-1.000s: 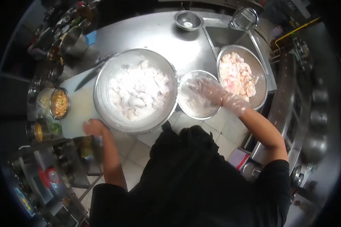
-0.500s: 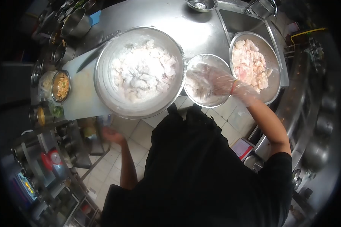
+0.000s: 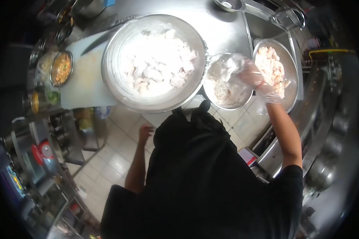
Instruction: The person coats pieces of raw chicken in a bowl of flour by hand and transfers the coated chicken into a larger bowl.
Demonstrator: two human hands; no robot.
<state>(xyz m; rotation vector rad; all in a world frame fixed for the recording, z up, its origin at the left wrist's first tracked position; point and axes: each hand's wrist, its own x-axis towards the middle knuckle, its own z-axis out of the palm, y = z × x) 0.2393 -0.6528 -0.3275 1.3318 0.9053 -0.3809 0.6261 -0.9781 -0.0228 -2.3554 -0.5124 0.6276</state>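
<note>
White-coated chunk [image 3: 232, 68] blurs at the gloved right hand [image 3: 252, 75], over the small steel bowl [image 3: 243, 97]; grip unclear. Left hand [image 3: 145, 133] hangs loosely open. Steel counter [image 3: 223, 30] gleams above pale floor tiles [image 3: 117, 161].

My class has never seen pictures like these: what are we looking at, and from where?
No machine here: a person works by hand. One head-worn camera, looking forward and down, took every picture. Along the counter, left to right, are a board with a knife, a large bowl of white-coated pieces, a small bowl and a third bowl of pale pieces. The right hand, in a clear glove, blurs over the small bowl; whether it holds the white stuff there is unclear. The left hand hangs away from the counter; nothing shows in it.
</note>
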